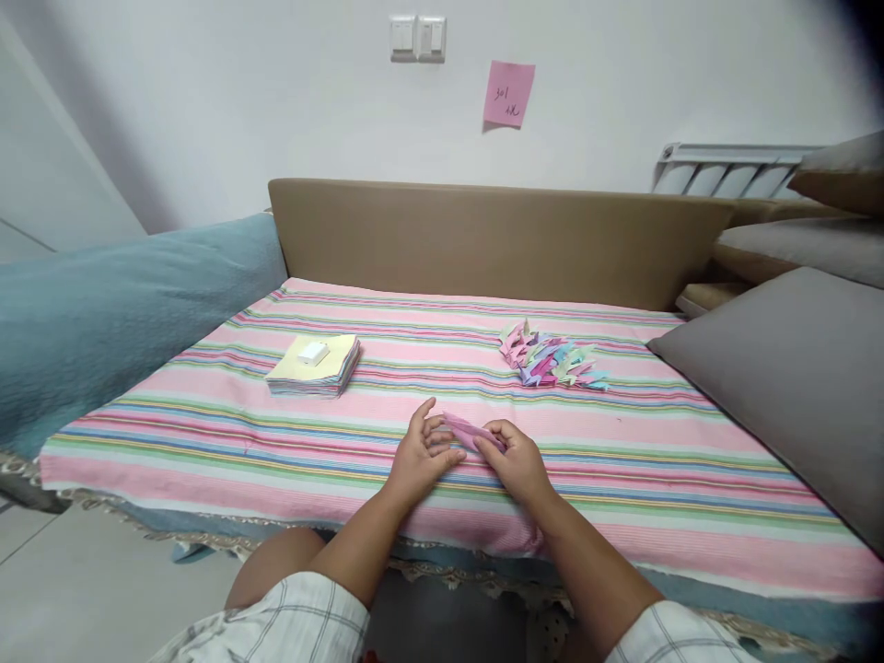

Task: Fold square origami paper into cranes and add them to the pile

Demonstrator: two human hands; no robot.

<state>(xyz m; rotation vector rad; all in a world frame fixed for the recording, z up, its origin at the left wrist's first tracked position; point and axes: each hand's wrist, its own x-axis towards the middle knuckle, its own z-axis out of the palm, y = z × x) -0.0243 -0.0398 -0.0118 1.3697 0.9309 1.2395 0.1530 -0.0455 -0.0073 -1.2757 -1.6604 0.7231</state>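
Note:
A folded strip of pink-purple paper (464,430) is pinched at its right end between the thumb and fingers of my right hand (517,458). My left hand (423,451) is beside the paper's left end with its fingers spread and curved, the thumb pointing toward the paper. Whether those fingertips touch it is unclear. Beyond my right hand lies a pile of small folded paper pieces (549,359) in pink, purple, blue and green. Left of my hands, a stack of square coloured paper (310,371) has a yellow sheet on top, with a small white box (313,354) resting there.
Pink striped cloth (428,322) covers the seat under everything. A brown backrest (483,235) runs along the far side. Grey cushions (780,368) are piled at the right, and a blue-covered armrest (152,295) bounds the left. A pink note (509,94) is on the wall.

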